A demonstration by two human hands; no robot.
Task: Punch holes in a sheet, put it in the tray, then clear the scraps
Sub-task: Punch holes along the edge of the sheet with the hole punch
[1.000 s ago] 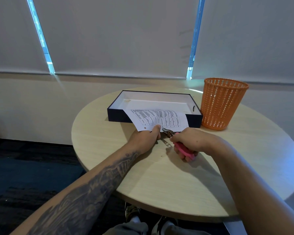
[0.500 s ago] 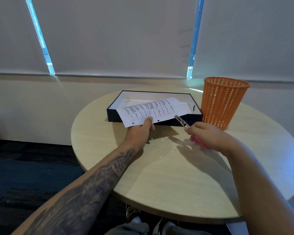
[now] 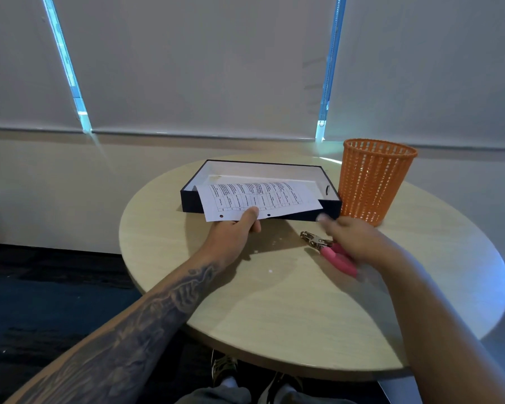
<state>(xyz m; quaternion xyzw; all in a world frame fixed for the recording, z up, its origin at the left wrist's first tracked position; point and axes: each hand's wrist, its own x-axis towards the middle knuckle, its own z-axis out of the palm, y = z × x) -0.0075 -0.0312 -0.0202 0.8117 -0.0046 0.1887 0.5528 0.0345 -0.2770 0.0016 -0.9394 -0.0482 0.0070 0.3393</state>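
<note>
One hand, the left (image 3: 231, 231), pinches the near edge of the sheet (image 3: 260, 199), thumb on top and fingers curled beneath. The page, two holes along that edge, hangs tilted over the near wall of the tray (image 3: 191, 204). The right hand (image 3: 353, 237), blurred, has its fingers loose. It has let go of the pink-handled punch (image 3: 327, 252), gripped half a second ago, which now lies on the desk (image 3: 274, 310) near white scraps (image 3: 270, 271).

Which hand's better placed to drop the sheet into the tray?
Left. The left hand pinches the punched sheet, which overhangs the near wall of the tray; the right hand is blurred, over the hole punch.
</note>
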